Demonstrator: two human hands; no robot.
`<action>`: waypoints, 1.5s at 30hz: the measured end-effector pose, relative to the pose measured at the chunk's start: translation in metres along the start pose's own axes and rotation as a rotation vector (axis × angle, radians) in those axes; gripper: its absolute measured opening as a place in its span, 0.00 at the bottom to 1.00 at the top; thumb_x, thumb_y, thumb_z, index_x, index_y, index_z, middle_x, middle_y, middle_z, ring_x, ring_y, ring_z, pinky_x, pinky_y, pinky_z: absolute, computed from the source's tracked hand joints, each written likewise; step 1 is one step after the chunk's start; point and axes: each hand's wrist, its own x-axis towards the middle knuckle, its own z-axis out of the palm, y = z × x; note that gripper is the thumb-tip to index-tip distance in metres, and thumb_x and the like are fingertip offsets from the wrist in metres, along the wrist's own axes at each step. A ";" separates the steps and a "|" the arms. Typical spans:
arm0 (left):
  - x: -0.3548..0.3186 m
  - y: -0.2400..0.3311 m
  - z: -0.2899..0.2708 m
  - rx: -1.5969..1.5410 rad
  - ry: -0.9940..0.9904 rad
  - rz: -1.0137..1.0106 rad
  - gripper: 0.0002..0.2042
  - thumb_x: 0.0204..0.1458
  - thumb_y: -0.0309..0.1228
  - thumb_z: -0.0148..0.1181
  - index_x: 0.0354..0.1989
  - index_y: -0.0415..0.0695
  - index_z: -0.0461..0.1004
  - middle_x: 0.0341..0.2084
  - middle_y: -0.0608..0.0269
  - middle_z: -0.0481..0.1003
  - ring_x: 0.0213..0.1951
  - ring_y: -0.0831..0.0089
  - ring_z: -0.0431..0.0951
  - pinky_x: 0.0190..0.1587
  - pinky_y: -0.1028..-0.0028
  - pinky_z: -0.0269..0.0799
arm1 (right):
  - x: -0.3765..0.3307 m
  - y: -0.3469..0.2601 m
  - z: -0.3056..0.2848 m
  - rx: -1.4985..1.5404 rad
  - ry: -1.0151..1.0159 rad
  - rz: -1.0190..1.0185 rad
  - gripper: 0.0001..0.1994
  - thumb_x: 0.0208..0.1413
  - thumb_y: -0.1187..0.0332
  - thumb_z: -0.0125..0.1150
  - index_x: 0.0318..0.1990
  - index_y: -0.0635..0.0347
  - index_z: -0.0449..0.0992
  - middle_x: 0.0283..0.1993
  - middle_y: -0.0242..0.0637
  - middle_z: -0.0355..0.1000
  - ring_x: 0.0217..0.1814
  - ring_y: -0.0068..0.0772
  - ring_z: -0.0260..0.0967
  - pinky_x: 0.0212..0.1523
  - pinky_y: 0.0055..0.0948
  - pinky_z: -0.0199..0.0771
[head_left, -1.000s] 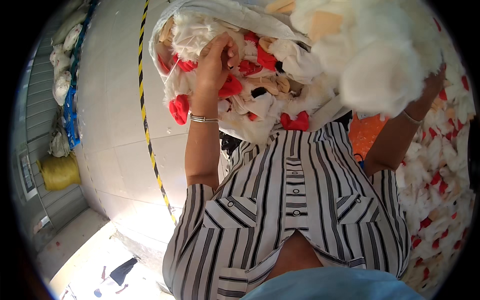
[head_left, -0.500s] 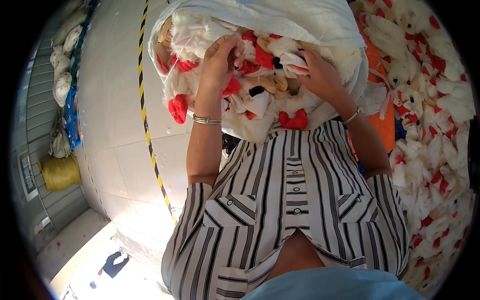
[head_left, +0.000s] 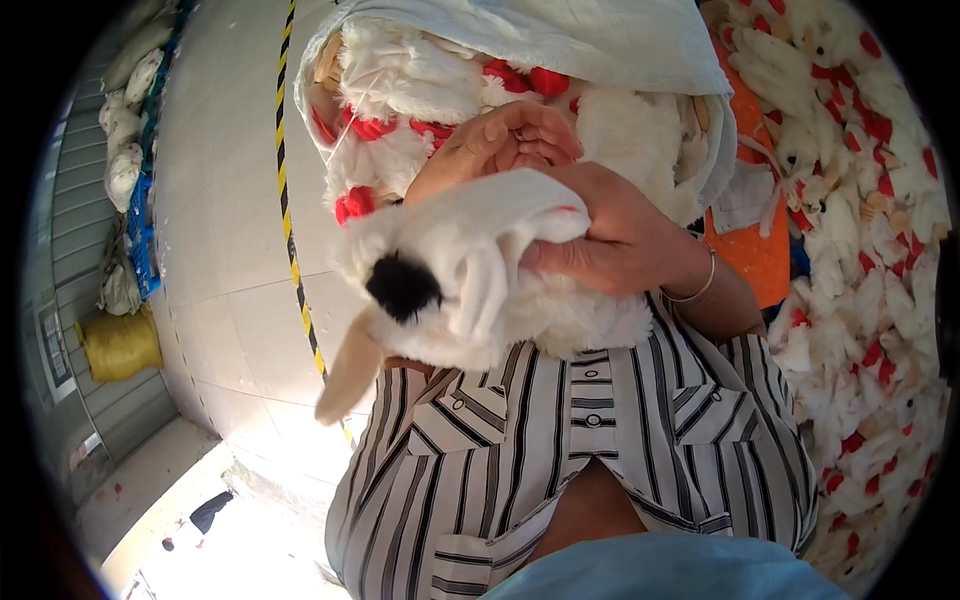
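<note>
My right hand (head_left: 610,225) is closed on an unstuffed white plush toy skin (head_left: 480,250), thumb pressed on its smooth fabric. The skin is held up in front of my chest. A round black furry patch (head_left: 402,285) shows on it, and a beige ear-like flap (head_left: 350,370) hangs from its left end. Just beyond it, my left hand (head_left: 510,140) has its fingers curled in; whether something small is inside cannot be made out. The plush covers part of my left forearm. Behind both hands a pale cloth sack (head_left: 600,40) lies open, filled with more white plush skins (head_left: 400,75) with red parts.
At right a large heap of white and red plush skins (head_left: 860,300) spreads beside an orange sheet (head_left: 745,240). Yellow-black tape (head_left: 290,215) runs along the pale floor on the left. A yellow sack (head_left: 120,345) and other bags stand by the far-left wall.
My right hand has drawn a white plush skin out of the sack toward my chest. My left hand has moved right, now partly behind the plush.
</note>
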 end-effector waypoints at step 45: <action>-0.025 0.108 0.046 0.884 0.998 0.849 0.19 0.62 0.39 0.46 0.52 0.37 0.71 0.49 0.56 0.73 0.51 0.64 0.74 0.52 0.63 0.72 | -0.021 -0.023 -0.105 -0.016 1.389 -0.241 0.14 0.57 0.67 0.63 0.47 0.64 0.76 0.40 0.37 0.77 0.41 0.32 0.77 0.43 0.29 0.77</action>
